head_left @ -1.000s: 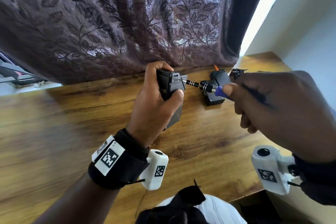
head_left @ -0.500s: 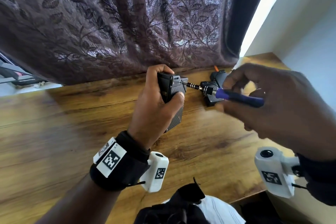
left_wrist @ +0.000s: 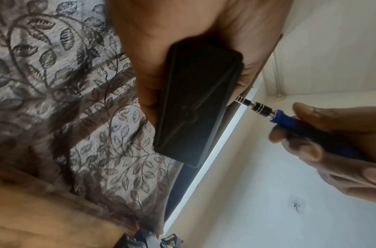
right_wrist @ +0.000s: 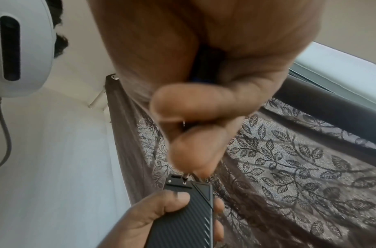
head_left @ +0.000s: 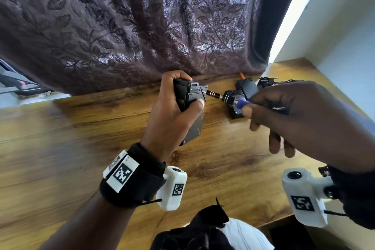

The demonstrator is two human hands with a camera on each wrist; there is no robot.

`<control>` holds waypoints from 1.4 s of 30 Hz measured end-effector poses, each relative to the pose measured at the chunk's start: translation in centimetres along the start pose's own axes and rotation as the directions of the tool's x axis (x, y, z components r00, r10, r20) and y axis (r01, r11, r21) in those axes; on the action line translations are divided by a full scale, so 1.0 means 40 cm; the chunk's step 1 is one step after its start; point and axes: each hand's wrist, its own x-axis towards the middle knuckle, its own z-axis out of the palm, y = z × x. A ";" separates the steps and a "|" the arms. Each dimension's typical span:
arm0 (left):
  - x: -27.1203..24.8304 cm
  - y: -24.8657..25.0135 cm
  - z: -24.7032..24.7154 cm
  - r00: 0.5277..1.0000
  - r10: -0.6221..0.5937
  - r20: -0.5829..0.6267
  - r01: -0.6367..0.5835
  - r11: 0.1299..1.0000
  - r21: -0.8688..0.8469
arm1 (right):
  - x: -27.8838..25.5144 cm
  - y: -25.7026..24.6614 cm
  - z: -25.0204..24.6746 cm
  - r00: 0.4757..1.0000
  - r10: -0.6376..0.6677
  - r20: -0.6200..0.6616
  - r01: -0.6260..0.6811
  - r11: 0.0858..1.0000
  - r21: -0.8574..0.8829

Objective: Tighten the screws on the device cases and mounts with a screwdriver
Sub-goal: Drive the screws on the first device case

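My left hand (head_left: 174, 115) grips a black ribbed device case (head_left: 192, 107) upright above the wooden table, thumb across its front. In the left wrist view the case (left_wrist: 195, 107) fills the palm. My right hand (head_left: 284, 111) pinches a blue-handled screwdriver (head_left: 241, 103) between thumb and fingers. Its metal shaft (head_left: 215, 94) points left, and the tip sits on a screw at the case's top end (right_wrist: 184, 182). The right wrist view shows the case (right_wrist: 183, 216) held from below by the left hand (right_wrist: 148, 218). The screwdriver (left_wrist: 278, 117) also shows in the left wrist view.
Two more black cases or mounts (head_left: 241, 91) lie on the table (head_left: 81, 148) behind the screwdriver, with a small black bracket (head_left: 265, 81) and an orange bit (head_left: 242, 75) near the curtain (head_left: 142, 26). A white wall stands at the right.
The right hand has rolled around the screwdriver handle, fingers closing over it again after opening out half a second ago. The left hand and the case have stayed where they were.
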 end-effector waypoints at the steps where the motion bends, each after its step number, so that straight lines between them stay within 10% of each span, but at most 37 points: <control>1: 0.001 -0.002 0.004 0.999 -0.036 -0.004 0.036 0.998 -0.047 | -0.001 -0.001 -0.003 1.000 -0.002 -0.003 0.003 1.000 0.020; 26: -0.021 -0.004 0.017 0.985 -0.170 -0.013 0.145 0.875 -0.462 | -0.035 -0.008 0.029 0.984 -0.153 -0.087 0.155 0.988 0.023; 42: -0.026 0.004 0.008 0.997 0.063 0.039 -0.059 0.995 -0.082 | -0.051 -0.015 -0.016 0.918 -0.367 -0.147 0.285 0.872 -0.397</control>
